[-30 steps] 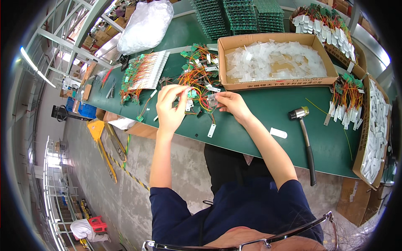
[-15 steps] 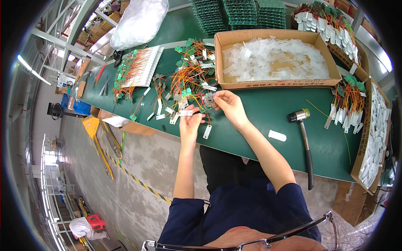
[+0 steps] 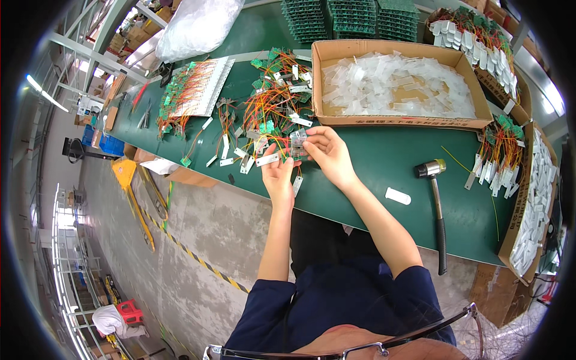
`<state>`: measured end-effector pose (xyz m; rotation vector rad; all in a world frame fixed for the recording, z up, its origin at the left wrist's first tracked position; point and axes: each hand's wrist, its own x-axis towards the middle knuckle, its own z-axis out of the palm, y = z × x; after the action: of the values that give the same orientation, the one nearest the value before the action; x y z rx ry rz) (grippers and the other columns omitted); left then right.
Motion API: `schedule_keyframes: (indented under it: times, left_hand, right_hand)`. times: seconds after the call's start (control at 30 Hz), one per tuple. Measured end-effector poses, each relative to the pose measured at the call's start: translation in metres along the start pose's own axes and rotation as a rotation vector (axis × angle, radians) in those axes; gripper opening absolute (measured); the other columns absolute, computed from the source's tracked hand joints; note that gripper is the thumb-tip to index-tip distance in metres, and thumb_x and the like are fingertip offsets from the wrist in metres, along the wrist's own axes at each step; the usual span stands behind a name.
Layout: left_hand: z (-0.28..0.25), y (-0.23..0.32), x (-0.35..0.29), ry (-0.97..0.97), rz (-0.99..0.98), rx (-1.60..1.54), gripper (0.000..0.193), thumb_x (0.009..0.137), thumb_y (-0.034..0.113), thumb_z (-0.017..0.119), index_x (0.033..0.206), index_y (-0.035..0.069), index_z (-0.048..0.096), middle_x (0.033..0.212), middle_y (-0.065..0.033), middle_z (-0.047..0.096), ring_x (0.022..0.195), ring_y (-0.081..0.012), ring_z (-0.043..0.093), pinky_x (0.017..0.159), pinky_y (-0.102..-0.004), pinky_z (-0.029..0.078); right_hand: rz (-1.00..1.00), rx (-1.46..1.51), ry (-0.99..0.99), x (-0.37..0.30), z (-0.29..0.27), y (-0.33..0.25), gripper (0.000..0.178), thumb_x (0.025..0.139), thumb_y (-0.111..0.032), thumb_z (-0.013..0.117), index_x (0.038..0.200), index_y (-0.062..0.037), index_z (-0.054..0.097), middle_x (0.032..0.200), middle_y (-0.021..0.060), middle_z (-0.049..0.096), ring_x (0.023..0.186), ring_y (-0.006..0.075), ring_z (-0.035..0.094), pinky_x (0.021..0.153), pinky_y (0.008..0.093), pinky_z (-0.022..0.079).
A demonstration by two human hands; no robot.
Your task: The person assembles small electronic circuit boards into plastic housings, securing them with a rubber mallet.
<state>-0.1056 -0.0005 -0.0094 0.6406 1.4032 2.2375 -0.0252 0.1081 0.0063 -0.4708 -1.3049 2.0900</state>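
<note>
grey floor | black-yellow floor tape | lit tube | green table

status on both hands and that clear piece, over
Right hand pinching clear plastic piece. Left hand just below it, grip unclear. Wired circuit boards heaped close on the left.

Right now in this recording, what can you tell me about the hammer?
The hammer lies on the green tabletop, right of a loose white strip. Its short cylindrical head has one black face, a shiny metal-looking middle and a yellowish opposite face. A slim, silvery shaft runs to a black handle, whose end juts past the table's near edge. Nothing but the tabletop visibly touches it.
</note>
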Motion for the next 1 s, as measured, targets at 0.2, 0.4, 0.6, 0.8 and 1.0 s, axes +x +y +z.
schedule_keyframes:
  times: [0.2, 0.4, 0.6, 0.8, 1.0]
  left_hand:
    - [-0.016, -0.007, -0.001, -0.012, 0.196, 0.134, 0.053, 0.091, -0.001, 0.058, 0.139, -0.003, 0.034, 0.122, -0.0145, 0.056, 0.105, -0.0203, 0.061, 0.083, -0.0326, 0.055]
    - [-0.003, -0.001, -0.007, 0.005, 0.015, -0.284, 0.062, 0.088, 0.000, 0.062, 0.140, -0.004, 0.030, 0.124, -0.0172, 0.054, 0.108, -0.0231, 0.058, 0.096, -0.0357, 0.049]
    - [-0.001, -0.002, -0.008, -0.136, 0.008, -0.405, 0.050, 0.090, 0.005, 0.062, 0.133, -0.008, 0.040, 0.123, -0.0177, 0.057, 0.115, -0.0264, 0.056, 0.103, -0.0397, 0.043]
    - [0.002, 0.005, -0.011, -0.006, 0.047, -0.215, 0.040, 0.089, -0.002, 0.061, 0.127, -0.008, 0.049, 0.117, -0.0155, 0.060, 0.105, -0.0197, 0.060, 0.095, -0.0332, 0.049]
    - [0.016, 0.028, -0.022, 0.098, 0.165, 0.024, 0.036, 0.087, -0.003, 0.063, 0.122, -0.007, 0.055, 0.098, -0.0075, 0.066, 0.087, -0.0108, 0.062, 0.080, -0.0244, 0.050]
  right_hand:
    - [0.052, 0.020, -0.069, -0.003, 0.005, -0.001, 0.022, 0.093, -0.005, 0.060, 0.114, 0.0037, 0.059, 0.098, 0.0058, 0.065, 0.085, 0.0079, 0.061, 0.072, 0.0222, 0.051]
    - [-0.024, 0.073, -0.067, -0.010, 0.010, -0.004, 0.019, 0.094, -0.004, 0.058, 0.111, 0.0044, 0.059, 0.098, 0.0066, 0.065, 0.086, 0.0100, 0.061, 0.075, 0.0248, 0.052]
    - [-0.023, 0.111, -0.085, -0.009, 0.008, -0.007, 0.020, 0.094, -0.003, 0.059, 0.112, 0.0044, 0.058, 0.100, 0.0070, 0.064, 0.090, 0.0108, 0.061, 0.079, 0.0253, 0.052]
    - [-0.001, 0.074, -0.170, -0.010, 0.003, -0.019, 0.027, 0.091, 0.000, 0.063, 0.117, 0.0026, 0.056, 0.108, 0.0071, 0.062, 0.098, 0.0114, 0.060, 0.082, 0.0255, 0.052]
    - [-0.084, 0.064, -0.154, -0.022, 0.014, -0.037, 0.024, 0.087, 0.003, 0.067, 0.109, 0.0045, 0.060, 0.099, 0.0085, 0.065, 0.087, 0.0122, 0.065, 0.078, 0.0248, 0.053]
